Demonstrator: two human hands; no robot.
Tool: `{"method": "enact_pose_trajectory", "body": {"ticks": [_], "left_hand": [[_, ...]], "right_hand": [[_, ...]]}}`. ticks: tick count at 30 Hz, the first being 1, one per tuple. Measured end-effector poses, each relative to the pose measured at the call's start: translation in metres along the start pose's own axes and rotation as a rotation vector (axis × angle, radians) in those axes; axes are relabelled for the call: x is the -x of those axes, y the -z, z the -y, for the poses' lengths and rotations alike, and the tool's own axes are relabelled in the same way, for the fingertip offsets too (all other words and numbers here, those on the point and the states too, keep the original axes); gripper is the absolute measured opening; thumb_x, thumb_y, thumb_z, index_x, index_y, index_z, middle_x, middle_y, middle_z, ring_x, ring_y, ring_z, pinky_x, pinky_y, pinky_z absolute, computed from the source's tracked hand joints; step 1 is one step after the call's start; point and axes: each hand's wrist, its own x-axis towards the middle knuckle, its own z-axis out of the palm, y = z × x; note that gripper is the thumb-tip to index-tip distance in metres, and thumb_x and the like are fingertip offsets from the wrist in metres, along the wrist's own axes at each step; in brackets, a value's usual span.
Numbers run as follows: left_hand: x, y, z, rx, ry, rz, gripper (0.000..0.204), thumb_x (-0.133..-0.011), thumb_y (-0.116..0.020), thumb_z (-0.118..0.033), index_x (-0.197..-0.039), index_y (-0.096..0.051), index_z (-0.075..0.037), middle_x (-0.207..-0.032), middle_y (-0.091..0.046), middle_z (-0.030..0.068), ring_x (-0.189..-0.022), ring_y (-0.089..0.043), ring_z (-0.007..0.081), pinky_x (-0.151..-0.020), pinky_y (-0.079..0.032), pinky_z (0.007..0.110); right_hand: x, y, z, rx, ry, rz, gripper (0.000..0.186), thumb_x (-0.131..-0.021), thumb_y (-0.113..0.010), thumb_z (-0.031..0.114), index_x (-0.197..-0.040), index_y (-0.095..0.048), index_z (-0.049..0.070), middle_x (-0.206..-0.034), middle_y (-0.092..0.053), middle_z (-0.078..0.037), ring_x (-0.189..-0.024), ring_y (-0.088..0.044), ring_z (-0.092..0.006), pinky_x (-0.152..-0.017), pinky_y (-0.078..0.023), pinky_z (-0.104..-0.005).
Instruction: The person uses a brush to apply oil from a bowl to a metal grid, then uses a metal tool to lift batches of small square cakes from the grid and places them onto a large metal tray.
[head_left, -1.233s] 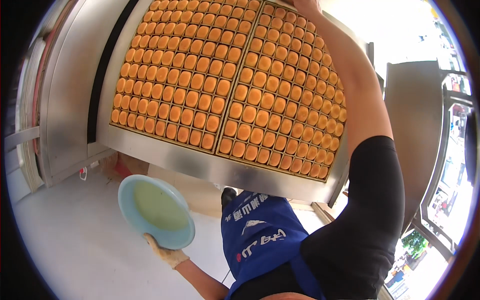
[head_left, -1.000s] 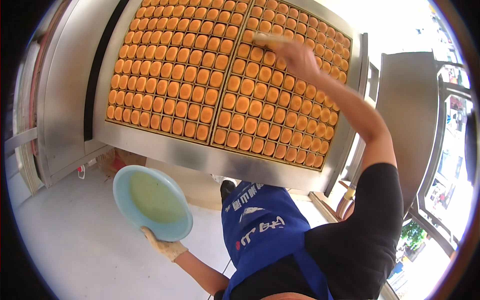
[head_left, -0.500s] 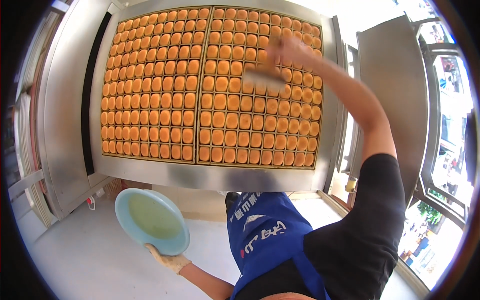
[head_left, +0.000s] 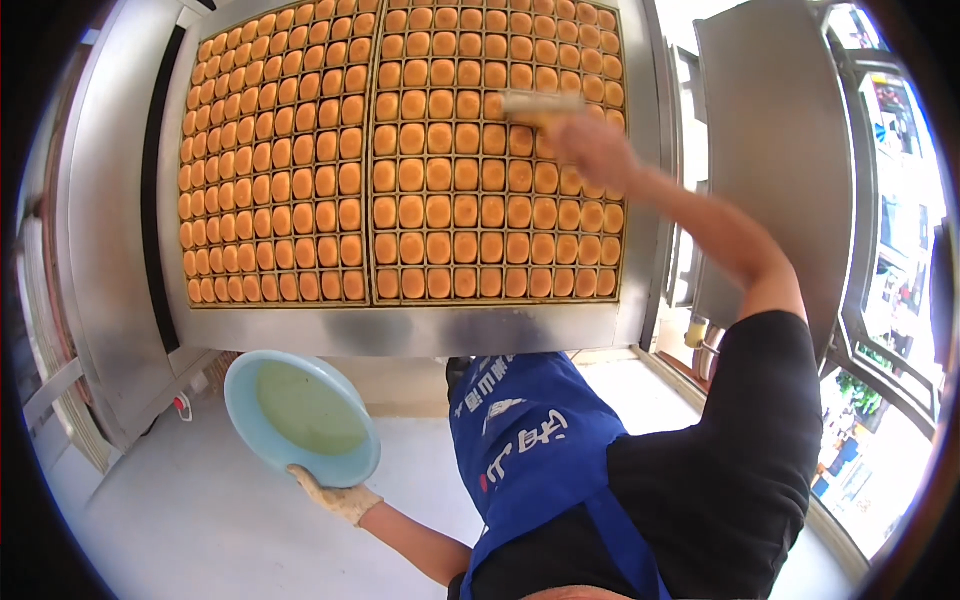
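Note:
My right hand is bare and closed around the handle of a wide flat brush, both slightly smeared by motion. The brush head points to the far left of the hand, over the right block of small golden-brown buns. Whether the bristles touch the buns I cannot tell. Each bun sits in its own square cell of a metal grid mould. Low at the left, my left hand, in a pale glove, grips the rim of a light blue basin. The tilted basin holds a yellowish-green liquid.
A wide steel frame surrounds the two blocks of buns, its near edge in front of my blue apron. Steel panels flank it at the left and right. The floor is pale.
My right hand has come nearer over the buns, and the brush head has swung from its near side to its far side. My left hand still holds the basin in about the same place.

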Motion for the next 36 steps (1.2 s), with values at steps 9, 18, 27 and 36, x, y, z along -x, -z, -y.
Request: {"method": "enact_pose_trajectory", "body": {"ticks": [9, 18, 27, 36], "left_hand": [[-0.011, -0.008, -0.01, -0.091, -0.08, 0.041, 0.079, -0.101, -0.067, -0.047, -0.158, -0.041, 0.001, -0.167, -0.033, 0.0177, -0.15, -0.037, 0.0351, -0.124, -0.035, 0.054], [0.006, -0.02, -0.011, -0.063, -0.008, 0.105, 0.082, -0.103, -0.065, -0.049, -0.161, -0.036, 0.0, -0.164, -0.038, 0.0187, -0.147, -0.042, 0.0358, -0.123, -0.035, 0.052], [0.014, -0.033, 0.004, -0.092, -0.004, 0.062, 0.08, -0.104, -0.062, -0.049, -0.162, -0.036, 0.0, -0.166, -0.036, 0.0184, -0.148, -0.041, 0.0358, -0.123, -0.034, 0.051], [0.011, -0.043, -0.002, -0.085, -0.002, 0.099, 0.08, -0.104, -0.063, -0.048, -0.161, -0.037, 0.002, -0.165, -0.036, 0.0197, -0.147, -0.041, 0.0363, -0.122, -0.035, 0.052]], "right_hand": [[0.057, 0.059, 0.164, -0.693, -0.639, 0.675, 0.011, -0.09, -0.078, 0.015, -0.1, -0.076, 0.01, -0.095, -0.074, -0.004, -0.086, -0.071, -0.0191, -0.074, -0.058, -0.0357], [-0.082, 0.084, -0.173, -0.352, -1.039, 0.273, 0.028, -0.099, -0.076, 0.027, -0.117, -0.076, 0.006, -0.096, -0.077, -0.002, -0.082, -0.072, -0.0108, -0.071, -0.058, -0.0282], [-0.129, 0.026, -0.223, -0.305, -1.367, -0.422, 0.031, -0.094, -0.075, 0.028, -0.102, -0.075, -0.002, -0.092, -0.076, -0.015, -0.089, -0.073, -0.0193, -0.071, -0.058, -0.0379], [-0.037, 0.089, -0.256, 0.57, -1.134, -0.454, 0.041, -0.097, -0.068, 0.043, -0.096, -0.07, 0.002, -0.09, -0.076, -0.023, -0.084, -0.073, -0.0384, -0.083, -0.057, -0.0493]]}}
